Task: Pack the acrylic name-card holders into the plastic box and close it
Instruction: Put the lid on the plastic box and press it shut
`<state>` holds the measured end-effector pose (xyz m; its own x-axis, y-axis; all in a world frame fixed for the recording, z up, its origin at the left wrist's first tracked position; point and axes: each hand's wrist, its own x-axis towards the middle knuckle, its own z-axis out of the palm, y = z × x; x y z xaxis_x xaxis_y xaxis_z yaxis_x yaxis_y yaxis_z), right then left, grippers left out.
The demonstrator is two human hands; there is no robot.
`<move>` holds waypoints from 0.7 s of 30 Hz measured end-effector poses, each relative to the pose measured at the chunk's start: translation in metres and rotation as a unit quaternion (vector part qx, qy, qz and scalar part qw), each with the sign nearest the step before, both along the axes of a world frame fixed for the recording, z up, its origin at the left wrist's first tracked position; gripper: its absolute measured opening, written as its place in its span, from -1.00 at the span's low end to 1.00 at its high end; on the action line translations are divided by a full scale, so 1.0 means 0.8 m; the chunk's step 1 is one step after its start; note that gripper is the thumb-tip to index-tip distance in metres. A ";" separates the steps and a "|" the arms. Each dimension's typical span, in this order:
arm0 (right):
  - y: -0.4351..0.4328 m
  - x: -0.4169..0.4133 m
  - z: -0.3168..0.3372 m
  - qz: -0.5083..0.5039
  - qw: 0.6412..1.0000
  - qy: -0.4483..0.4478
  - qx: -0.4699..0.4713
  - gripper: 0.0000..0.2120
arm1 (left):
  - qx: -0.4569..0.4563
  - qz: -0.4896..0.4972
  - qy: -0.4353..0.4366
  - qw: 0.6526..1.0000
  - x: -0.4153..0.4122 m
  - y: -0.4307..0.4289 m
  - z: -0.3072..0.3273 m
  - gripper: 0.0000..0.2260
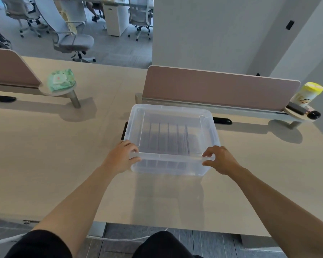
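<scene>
Clear plastic box (171,138) mid-desk (54,164), lid on, about six upright acrylic holders (168,138) inside, left hand (120,158) and right hand (219,160) gripping near lid corners

I can't read any text here. Green wipes pack (61,79) has a printed label, too blurry to make out. Yellow-lidded canister (306,96) has some graphics, no legible words. No nos. or signs on the plastic box (172,165).
</scene>
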<state>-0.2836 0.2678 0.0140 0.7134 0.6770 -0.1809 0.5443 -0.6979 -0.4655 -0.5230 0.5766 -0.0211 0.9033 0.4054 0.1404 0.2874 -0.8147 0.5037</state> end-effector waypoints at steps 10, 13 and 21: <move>0.023 0.007 0.027 0.015 0.991 0.005 -0.132 -0.29 | 0.079 0.016 0.127 0.989 0.057 -0.019 0.009 -0.47; 0.019 0.006 0.028 0.009 0.991 0.008 -0.131 -0.29 | 0.124 0.027 0.196 0.972 0.064 -0.033 -0.004 -0.49; 0.096 0.078 0.083 0.079 0.978 -0.071 -0.181 -0.48 | 0.094 0.061 0.207 0.972 0.123 -0.028 0.048 -0.49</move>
<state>-0.2213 0.3448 0.0803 0.6405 0.6906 -0.3360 0.6999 -0.7050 -0.1149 -0.4244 0.5544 0.0173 0.8448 0.5155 -0.1435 0.5342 -0.8281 0.1697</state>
